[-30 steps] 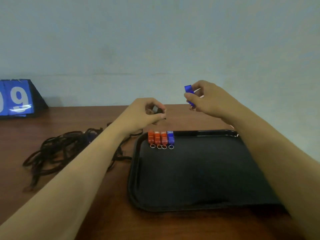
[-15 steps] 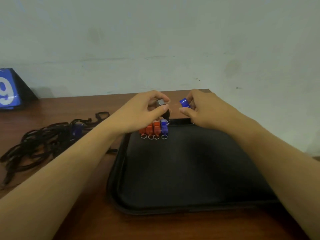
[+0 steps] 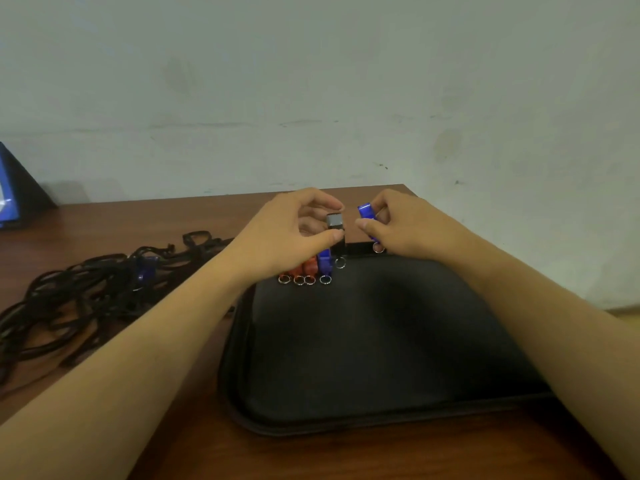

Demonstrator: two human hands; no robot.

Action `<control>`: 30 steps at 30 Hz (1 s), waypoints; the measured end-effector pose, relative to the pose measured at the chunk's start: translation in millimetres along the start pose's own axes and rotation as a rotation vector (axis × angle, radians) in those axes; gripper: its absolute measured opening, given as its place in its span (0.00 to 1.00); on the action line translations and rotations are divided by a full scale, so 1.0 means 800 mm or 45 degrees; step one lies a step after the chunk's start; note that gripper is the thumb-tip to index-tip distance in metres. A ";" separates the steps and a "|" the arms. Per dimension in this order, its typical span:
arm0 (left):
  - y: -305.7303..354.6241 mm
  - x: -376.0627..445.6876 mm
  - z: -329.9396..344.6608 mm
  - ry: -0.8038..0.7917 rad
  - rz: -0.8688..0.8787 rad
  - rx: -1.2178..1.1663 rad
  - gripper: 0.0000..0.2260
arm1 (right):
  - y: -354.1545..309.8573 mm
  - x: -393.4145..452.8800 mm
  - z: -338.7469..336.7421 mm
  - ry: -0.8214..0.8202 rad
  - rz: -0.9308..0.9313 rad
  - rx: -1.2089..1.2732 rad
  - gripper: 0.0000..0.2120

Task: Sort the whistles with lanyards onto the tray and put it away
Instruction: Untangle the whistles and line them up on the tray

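Hands meet just above the far edge of the black tray (image 3: 381, 341), near the centre of the frame. The left hand (image 3: 294, 233) has its grip closed on a black whistle (image 3: 336, 233) with a grey top, pinched between thumb and forefinger, its metal ring hanging just over the tray's far rim. The right hand (image 3: 405, 226) pinches a blue whistle (image 3: 366, 213) in a similar closed grip, tilted, with a ring dangling below it. Beneath the left hand, a row of whistles (image 3: 311, 268) lies along the tray's far left corner: orange ones and a blue one side by side, each with a small ring pointing toward the viewer; the left hand hides part of the row, so the exact count is hard to tell. A tangle of black lanyards (image 3: 86, 299) sprawls on the brown tabletop (image 3: 173, 452) at the left of the frame, with what looks like another blue whistle (image 3: 145, 271) caught in it. A blue scoreboard (image 3: 14, 192) stands at the far left edge.
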State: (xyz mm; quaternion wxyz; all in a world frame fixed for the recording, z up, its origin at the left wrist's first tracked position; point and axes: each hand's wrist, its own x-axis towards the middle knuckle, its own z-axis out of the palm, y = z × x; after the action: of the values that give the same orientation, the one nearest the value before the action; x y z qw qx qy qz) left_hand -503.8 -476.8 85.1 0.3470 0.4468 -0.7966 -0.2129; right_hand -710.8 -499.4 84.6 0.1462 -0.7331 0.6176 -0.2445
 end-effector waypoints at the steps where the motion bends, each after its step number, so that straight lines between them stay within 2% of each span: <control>1: 0.001 -0.001 0.001 -0.023 0.001 0.008 0.18 | 0.000 0.000 0.000 0.002 -0.003 0.000 0.11; 9: 0.013 -0.011 0.002 -0.151 0.056 -0.080 0.12 | 0.000 0.001 0.000 -0.010 -0.016 -0.037 0.12; 17: 0.000 -0.006 0.009 -0.032 0.092 0.103 0.10 | 0.003 0.003 0.003 -0.010 -0.012 -0.038 0.12; 21: -0.002 -0.004 0.011 -0.056 0.074 0.138 0.10 | 0.000 0.000 0.001 -0.033 -0.010 -0.051 0.12; 30: 0.002 -0.003 0.013 -0.071 0.076 -0.148 0.10 | 0.000 -0.001 0.001 -0.014 -0.039 -0.076 0.13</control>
State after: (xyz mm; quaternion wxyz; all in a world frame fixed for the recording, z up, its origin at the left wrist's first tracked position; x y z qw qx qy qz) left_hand -511.1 -473.6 78.2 0.3563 0.3959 -0.8052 -0.2606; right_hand -710.3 -499.1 83.6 0.1238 -0.7478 0.6126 -0.2242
